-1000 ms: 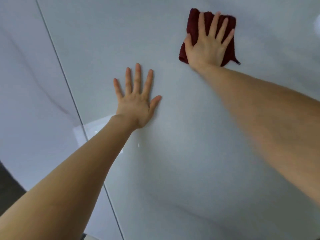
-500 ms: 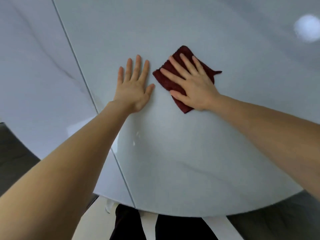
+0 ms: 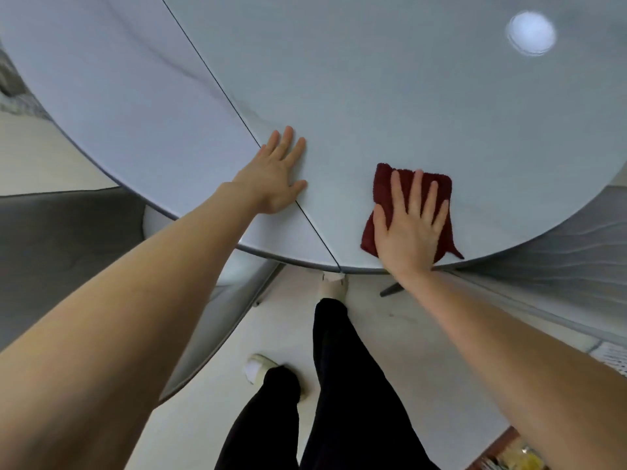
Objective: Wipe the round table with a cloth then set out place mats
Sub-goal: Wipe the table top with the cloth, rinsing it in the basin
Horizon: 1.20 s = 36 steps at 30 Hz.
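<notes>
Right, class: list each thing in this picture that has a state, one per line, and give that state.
Cloth: folded, flat on the table near its edge, under the right hand.
Right hand: open, fingers spread, pressing the cloth.
Left hand: open, flat on the table.
Table: bare, no mats yet.

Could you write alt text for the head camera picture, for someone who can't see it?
Seen from above, a person's right hand presses a dark red cloth flat near the closest edge of a round, pale grey table. The left hand rests flat beside it, fingers straight, across a thin dark seam in the tabletop. Below the table edge are dark trousers and light shoes.
</notes>
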Tool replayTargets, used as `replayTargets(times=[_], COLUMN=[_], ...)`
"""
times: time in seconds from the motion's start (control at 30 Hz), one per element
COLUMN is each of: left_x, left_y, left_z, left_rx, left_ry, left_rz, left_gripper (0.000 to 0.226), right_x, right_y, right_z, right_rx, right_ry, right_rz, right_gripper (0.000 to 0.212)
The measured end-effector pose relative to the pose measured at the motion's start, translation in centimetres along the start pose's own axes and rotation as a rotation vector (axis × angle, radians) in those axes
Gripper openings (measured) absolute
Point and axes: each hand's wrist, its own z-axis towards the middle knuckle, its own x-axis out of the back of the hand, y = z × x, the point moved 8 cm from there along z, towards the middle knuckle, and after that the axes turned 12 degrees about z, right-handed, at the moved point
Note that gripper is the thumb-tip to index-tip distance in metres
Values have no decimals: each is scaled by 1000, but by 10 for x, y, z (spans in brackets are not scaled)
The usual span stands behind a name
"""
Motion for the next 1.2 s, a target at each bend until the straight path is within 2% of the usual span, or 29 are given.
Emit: replayTargets(times=[0.1,0.2,0.33,0.47,0.6,0.77,0.9,1.0,1.1,1.2], left_x=[-7,-8,10,32,58,76,80,83,90,104], left_y=[3,-1,-37,-80,-99,-111,-109,-111,-122,-129], left_z=[-16,-23,-6,37,98,149,161,164,183,213], left_rx=[-38,-66,31,157,182,177,153,131,68,73], left_ry=[3,41,140,148,158,192,205,221,234,261], left_rz=[17,36,35,49,65,212,200,227,272,271], left_gripper=[68,64,64,69,74,79,82,78,76,74], right_x=[-17,-26,-27,-29,-30,-25,-21,-19,-27,-37], right_y=[-35,-69,-92,-105,-126,-153,-187,-225,-259,-271], right_z=[-38,-38,7,67,141,258,362,427,448,441], right_rx=[-328,-482,-433,-419,-380,-328,-158,93,376,567], right_ry=[40,48,92,110,103,84,65,16,-54,-114], right_rz=[96,162,150,124,116,97,58,10,-58,-79], right_gripper=[64,67,68,70,71,70,69,65,62,59])
